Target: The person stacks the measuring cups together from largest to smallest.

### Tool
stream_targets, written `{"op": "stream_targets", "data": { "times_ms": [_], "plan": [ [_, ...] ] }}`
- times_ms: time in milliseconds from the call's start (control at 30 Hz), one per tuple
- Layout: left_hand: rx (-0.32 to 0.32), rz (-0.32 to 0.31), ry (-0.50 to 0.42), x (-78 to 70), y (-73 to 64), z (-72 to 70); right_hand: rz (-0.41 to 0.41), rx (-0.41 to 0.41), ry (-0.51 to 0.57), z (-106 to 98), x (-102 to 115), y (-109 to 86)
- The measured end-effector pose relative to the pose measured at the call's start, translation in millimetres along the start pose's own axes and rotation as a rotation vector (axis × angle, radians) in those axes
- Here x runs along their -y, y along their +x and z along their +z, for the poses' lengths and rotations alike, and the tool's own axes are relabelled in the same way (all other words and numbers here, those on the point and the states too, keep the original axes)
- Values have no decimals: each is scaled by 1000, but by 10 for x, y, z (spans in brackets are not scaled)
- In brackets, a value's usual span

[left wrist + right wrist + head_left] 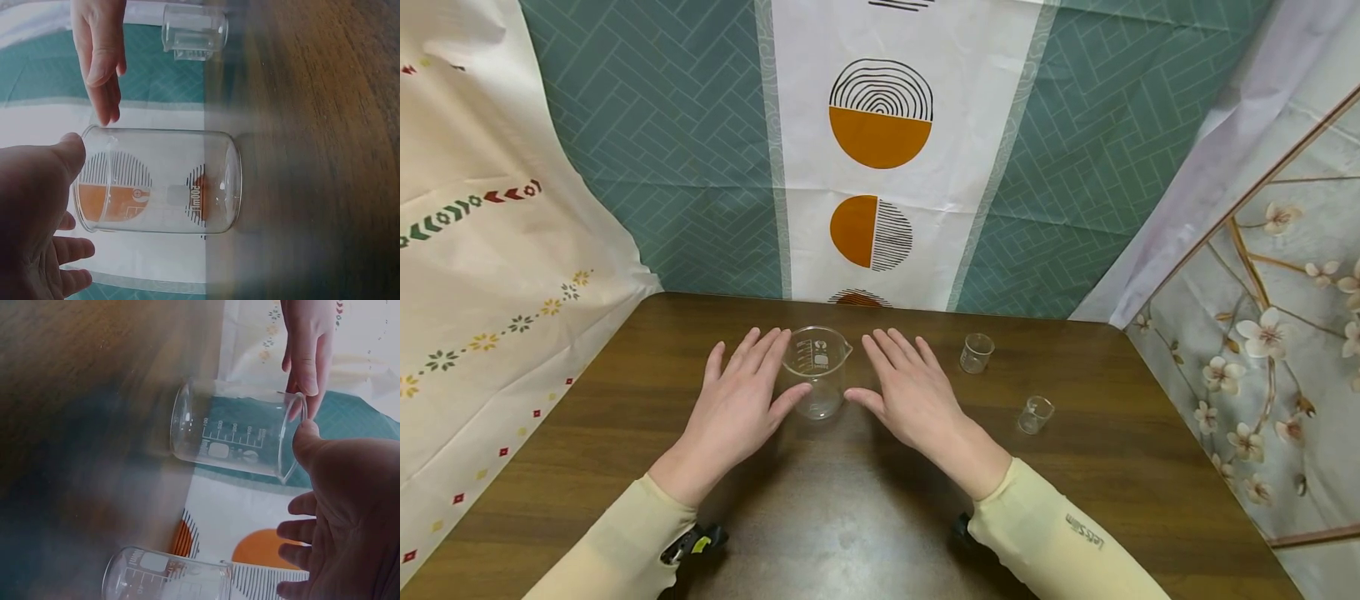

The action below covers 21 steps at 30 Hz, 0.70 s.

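Observation:
A large clear glass beaker [820,392] marked 500 ml stands upright on the wooden table, its spout toward the right. Just left of its rim is my left hand [733,404], fingers straight and spread a little, thumb reaching toward the glass. On the other side my right hand [913,392] is held out flat, a gap showing between it and the beaker in the head view. Both palms face down and inward, with nothing in them. The left wrist view shows the beaker [159,181] between the two hands, which are at rim height.
Two smaller glass beakers stand to the right: one farther back [977,353], and a smaller one [1035,415] nearer. A patterned cloth [880,208] hangs behind the table [820,517], with more fabric along the left and right sides.

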<state>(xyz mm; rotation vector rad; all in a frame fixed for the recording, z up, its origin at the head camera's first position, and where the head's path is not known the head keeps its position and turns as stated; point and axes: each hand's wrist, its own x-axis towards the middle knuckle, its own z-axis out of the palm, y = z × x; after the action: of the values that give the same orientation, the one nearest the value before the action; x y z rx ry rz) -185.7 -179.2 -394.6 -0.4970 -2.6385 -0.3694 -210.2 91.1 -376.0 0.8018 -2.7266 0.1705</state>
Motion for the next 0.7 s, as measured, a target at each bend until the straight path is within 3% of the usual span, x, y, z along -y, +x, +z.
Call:
{"op": "stream_targets", "data": {
  "times_ms": [333, 700],
  "plan": [
    [13, -25, -11, 38, 37, 40, -7, 44, -5, -19, 24, 99],
    [71, -79, -41, 73, 84, 63, -15, 78, 20, 13, 59, 201]
  ]
}}
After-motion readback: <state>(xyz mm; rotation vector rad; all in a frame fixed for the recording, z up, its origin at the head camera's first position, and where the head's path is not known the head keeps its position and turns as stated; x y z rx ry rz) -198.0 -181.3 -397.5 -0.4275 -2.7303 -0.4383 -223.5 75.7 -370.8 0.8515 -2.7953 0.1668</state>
